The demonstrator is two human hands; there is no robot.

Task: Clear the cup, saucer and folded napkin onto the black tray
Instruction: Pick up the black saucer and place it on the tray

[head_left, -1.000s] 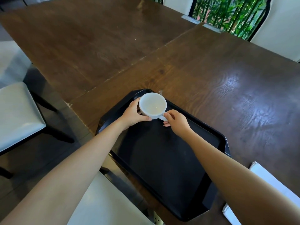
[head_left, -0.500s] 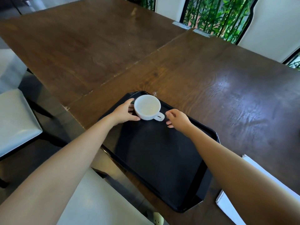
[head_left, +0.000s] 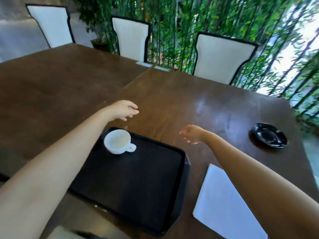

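The white cup (head_left: 118, 141) stands in the far left corner of the black tray (head_left: 138, 183), handle pointing right. A black saucer (head_left: 268, 135) lies on the brown table at the far right. The white folded napkin (head_left: 222, 204) lies flat just right of the tray, partly under my right forearm. My left hand (head_left: 125, 109) hovers over the table beyond the tray, fingers apart and empty. My right hand (head_left: 192, 134) floats right of the cup, off the tray's far edge, fingers loose and empty.
Two brown tables (head_left: 60, 83) meet along a seam. Three white high-backed chairs (head_left: 222, 57) stand along the far side in front of green bamboo plants (head_left: 172, 23). The table's right edge runs close behind the saucer.
Both hands let go of the cup and lifted away, left hand forward, right hand to the right. The view swung up and right, bringing the saucer and chairs into sight.
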